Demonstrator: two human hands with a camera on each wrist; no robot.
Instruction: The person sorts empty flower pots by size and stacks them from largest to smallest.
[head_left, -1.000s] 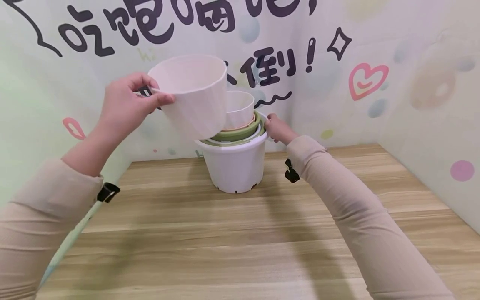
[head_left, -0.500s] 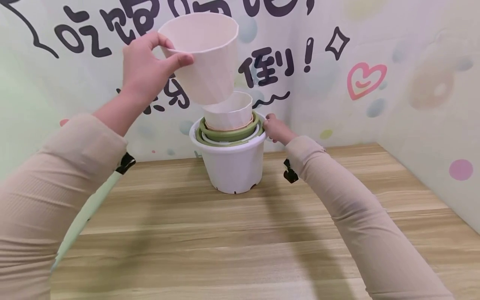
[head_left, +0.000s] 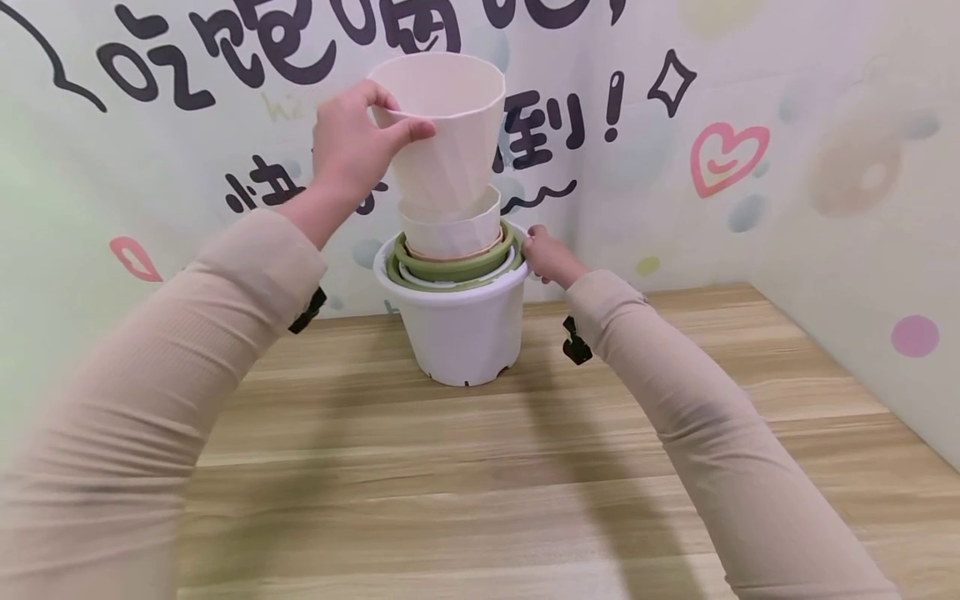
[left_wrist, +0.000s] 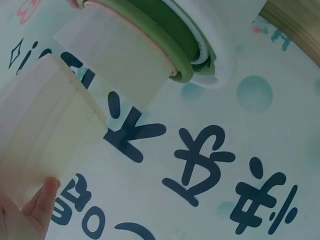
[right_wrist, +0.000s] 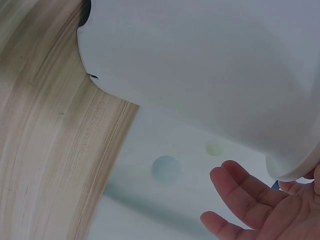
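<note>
My left hand (head_left: 352, 137) pinches the near-left rim of a white faceted flower pot (head_left: 450, 150), thumb outside. This pot hangs upright over a nested stack, and the left wrist view shows a gap between its base and the smaller white pot (left_wrist: 117, 55) topping the stack. Beneath that are a thin peach rim (head_left: 456, 254), a green pot (head_left: 453, 271) and further green and white rims, all nested in a large white pot (head_left: 465, 329) on the table. My right hand (head_left: 553, 257) grips the large pot's right rim; its other fingers (right_wrist: 245, 195) spread below the rim.
The wood-grain table (head_left: 480, 467) runs back to a printed cloth wall (head_left: 637, 208) with black lettering and coloured dots. Side walls close in the left and right. The large pot stands near the table's back edge.
The left hand has carried the white faceted pot up, then right and slightly down, from left of the stack to above it. The right hand stays at the large pot's rim.
</note>
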